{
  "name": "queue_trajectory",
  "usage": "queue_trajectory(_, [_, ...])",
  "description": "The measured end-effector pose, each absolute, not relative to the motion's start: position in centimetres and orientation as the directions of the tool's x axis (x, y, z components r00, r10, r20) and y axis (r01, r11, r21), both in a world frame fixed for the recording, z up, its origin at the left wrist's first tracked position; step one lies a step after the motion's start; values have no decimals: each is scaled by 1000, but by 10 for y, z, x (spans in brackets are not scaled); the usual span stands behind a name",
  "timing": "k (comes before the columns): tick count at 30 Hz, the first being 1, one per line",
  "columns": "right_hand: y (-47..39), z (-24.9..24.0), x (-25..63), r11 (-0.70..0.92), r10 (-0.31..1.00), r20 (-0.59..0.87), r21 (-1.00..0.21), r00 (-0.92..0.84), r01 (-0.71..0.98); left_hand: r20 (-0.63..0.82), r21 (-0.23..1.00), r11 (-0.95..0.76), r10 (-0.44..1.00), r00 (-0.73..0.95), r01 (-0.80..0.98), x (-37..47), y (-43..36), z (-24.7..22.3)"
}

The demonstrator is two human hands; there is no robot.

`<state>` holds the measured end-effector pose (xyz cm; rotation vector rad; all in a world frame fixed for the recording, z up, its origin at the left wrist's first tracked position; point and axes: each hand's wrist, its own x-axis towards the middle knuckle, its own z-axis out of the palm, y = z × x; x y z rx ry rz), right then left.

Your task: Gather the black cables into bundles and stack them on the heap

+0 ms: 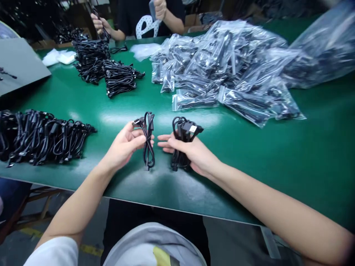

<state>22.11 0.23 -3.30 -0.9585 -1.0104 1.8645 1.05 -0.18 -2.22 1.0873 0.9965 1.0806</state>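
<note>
Over the green table, my left hand pinches one coiled black cable between thumb and fingers. The cable hangs upright, with a plug end sticking out near the index finger. Just to the right, my right hand is wrapped around a bundle of several black cables, with connectors showing at the top and bottom. A small white patch shows on one connector of the bundle. The two hands are close together but apart.
A row of coiled black cables lies at the left. More cable stacks stand farther back. Clear plastic bags of cables are heaped at the back right. A grey-white box is at far left. Across the green table, a person's hands hold things.
</note>
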Motion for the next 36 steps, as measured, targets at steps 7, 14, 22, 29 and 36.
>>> queue_trajectory(7, [-10, -34, 212, -218, 897, -184, -975, -401, -40, -46, 986, 83, 967, 249, -141, 24, -10, -34])
queue_trajectory(14, [-11, -35, 211, -268, 867, -216, -962, -449, -56, 19, 998, -13, 996, 84, -69, 14, -6, -32])
queue_trajectory(22, [-15, -32, 212, -424, 786, -260, -887, -561, -182, -100, 992, 111, 983, 155, -64, 13, -6, -32])
queue_trajectory(29, [-15, -31, 214, -512, 774, -303, -817, -557, -267, -191, 968, 216, 965, 181, -130, 13, -3, -34])
queue_trajectory(36, [-9, -35, 213, -388, 867, -253, -883, -429, -264, -191, 967, 218, 962, 197, -131, 15, -5, -34])
